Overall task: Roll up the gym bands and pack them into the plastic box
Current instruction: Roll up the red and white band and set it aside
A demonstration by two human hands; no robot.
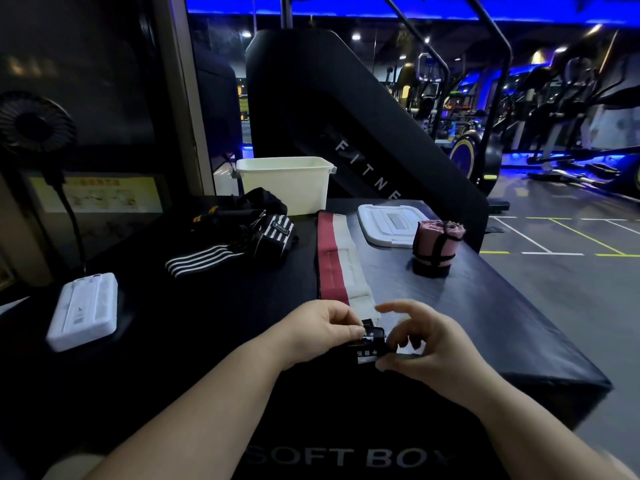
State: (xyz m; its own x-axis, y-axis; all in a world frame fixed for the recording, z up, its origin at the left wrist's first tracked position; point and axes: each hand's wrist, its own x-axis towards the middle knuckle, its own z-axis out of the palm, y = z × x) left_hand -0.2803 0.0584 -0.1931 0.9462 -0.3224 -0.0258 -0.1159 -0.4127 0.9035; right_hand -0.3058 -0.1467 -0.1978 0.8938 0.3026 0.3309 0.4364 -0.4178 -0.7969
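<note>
- A small black fan [33, 123] stands on a bent stalk at the far left edge, well to the left of the red-and-white band [337, 261].
- A white flat device [83, 311] lies on the black padded worktop [491, 306], well left of the band and nearer the person than the fan.
- A loose heap of black-and-white striped bands [239, 237] lies unrolled just left of the band's far half, with one striped tail reaching toward the person.
- The white plastic box [287, 183] stands open and upright beyond the heap, just past the band's far end and slightly left of it.
- The left hand [322, 327] pinches the band's black labelled end [370, 342] between thumb and fingertips, at the band's near end.
- The red-and-white band itself lies flat on the worktop, running straight away from the hands toward the box; only its near black end is turned up.
- The box lid [388, 223] lies flat just right of the band's far half.
- The right hand [429, 344] grips the same black end from the right, fingers curled over it, thumb underneath and index finger lifted.
- A pink rolled band [437, 245], strapped in black, stands upright right of the band, touching the lid's right corner.
</note>
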